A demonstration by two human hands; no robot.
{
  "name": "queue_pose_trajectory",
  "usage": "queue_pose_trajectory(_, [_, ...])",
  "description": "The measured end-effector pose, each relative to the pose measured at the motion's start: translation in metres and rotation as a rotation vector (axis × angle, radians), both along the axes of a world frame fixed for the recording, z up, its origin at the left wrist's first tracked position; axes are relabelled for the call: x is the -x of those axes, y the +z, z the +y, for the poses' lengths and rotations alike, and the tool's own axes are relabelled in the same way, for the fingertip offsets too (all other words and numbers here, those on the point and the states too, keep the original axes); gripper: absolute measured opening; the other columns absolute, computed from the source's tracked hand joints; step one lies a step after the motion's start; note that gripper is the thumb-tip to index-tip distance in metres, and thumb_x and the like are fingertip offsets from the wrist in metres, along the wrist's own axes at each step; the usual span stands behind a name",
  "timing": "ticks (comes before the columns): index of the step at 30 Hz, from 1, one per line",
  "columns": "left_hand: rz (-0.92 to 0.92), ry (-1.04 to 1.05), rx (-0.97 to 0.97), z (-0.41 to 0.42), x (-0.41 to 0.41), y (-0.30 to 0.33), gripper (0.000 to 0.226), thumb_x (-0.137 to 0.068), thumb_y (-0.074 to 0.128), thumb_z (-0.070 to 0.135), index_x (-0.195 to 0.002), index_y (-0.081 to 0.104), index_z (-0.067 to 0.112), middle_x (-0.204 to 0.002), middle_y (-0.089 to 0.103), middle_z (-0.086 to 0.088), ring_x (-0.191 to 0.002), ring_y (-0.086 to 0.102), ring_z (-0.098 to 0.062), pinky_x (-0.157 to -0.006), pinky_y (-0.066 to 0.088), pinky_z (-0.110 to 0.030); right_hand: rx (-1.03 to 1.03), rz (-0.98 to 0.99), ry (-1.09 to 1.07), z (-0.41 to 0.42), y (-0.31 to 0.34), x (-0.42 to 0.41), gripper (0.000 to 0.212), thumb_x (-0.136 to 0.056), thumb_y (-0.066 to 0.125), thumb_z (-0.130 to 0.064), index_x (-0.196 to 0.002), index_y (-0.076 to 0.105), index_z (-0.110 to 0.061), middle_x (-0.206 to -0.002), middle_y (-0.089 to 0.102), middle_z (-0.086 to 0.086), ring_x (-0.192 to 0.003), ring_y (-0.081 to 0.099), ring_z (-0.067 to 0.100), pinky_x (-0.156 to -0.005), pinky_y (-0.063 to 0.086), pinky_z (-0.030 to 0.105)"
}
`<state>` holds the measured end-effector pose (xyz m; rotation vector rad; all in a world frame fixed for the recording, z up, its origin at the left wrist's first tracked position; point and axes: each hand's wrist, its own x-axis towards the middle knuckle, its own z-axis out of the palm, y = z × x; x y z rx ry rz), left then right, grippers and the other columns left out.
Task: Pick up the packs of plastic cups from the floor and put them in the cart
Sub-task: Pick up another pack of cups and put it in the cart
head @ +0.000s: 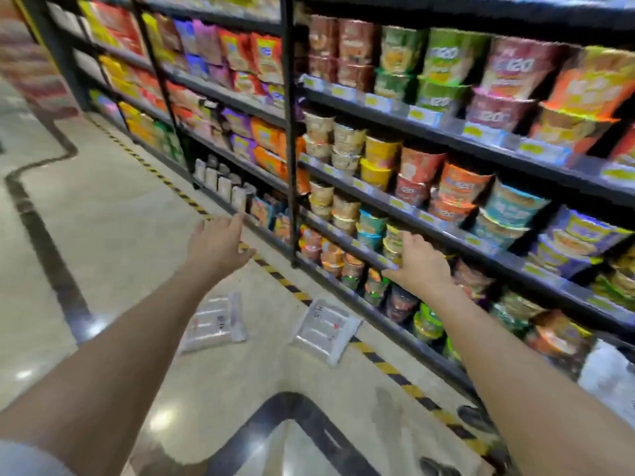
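Observation:
Two clear packs of plastic cups lie flat on the shop floor: the left pack (pixel 214 323) and the right pack (pixel 325 329), the latter close to the foot of the shelving. My left hand (pixel 220 243) is stretched forward above the floor, empty, fingers spread. My right hand (pixel 421 261) reaches out in front of the lower shelves, palm down, holding nothing. Both hands are well above the packs and touch neither. No cart is in view.
Tall black shelving (pixel 292 132) full of noodle cups and snack bags runs along the right. A yellow-black striped tape line (pixel 292 286) marks the floor beside it. A dark inlay band (pixel 285 407) curves across the glossy floor. A dark shoe (pixel 476 415) shows at lower right.

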<state>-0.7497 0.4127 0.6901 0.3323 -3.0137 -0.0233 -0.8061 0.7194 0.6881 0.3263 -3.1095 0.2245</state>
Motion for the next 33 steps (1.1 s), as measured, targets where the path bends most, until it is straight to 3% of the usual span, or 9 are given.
queue_pose_trajectory(7, [-0.083,0.345,-0.053,-0.144,-0.141,-0.042,0.070,-0.085,0.056,0.046,-0.140,0.030,0.010,-0.137,0.048,-0.014,-0.125,0.047,-0.033,-0.103,0.035,-0.044,-0.019,-0.115,0.307,-0.183,-0.037,-0.045,0.062,-0.079,0.067,-0.045,-0.125,0.043,-0.010,-0.127,0.052,0.012,-0.119,0.050,0.031,-0.093,0.044,0.045])
queue_pose_trajectory(12, [-0.145,0.472,-0.052,-0.208,-0.157,-0.067,0.065,-0.085,0.057,0.043,-0.136,0.035,0.010,-0.131,0.052,-0.015,-0.120,0.050,-0.034,-0.101,0.037,-0.045,-0.029,-0.176,0.435,-0.275,-0.070,-0.032,0.074,-0.082,0.065,-0.045,-0.140,0.032,-0.011,-0.137,0.047,0.010,-0.125,0.047,0.028,-0.095,0.044,0.043])
queue_pose_trajectory(24, [-0.307,0.451,-0.110,-0.358,0.027,-0.133,0.067,-0.086,0.055,0.045,-0.138,0.032,0.011,-0.136,0.048,-0.012,-0.123,0.048,-0.031,-0.102,0.036,-0.043,-0.092,-0.354,0.469,-0.446,-0.149,0.141,0.074,-0.083,0.064,-0.041,-0.143,0.027,-0.015,-0.140,0.044,0.009,-0.127,0.046,0.027,-0.098,0.042,0.041])
queue_pose_trajectory(33, [-0.470,0.221,-0.076,-0.467,0.184,-0.194,0.067,-0.087,0.051,0.048,-0.141,0.029,0.014,-0.139,0.046,-0.010,-0.126,0.045,-0.030,-0.105,0.033,-0.042,-0.049,-0.512,0.225,-0.523,-0.203,0.242,0.069,-0.084,0.061,-0.042,-0.139,0.030,-0.015,-0.134,0.047,0.009,-0.121,0.049,0.026,-0.094,0.045,0.039])
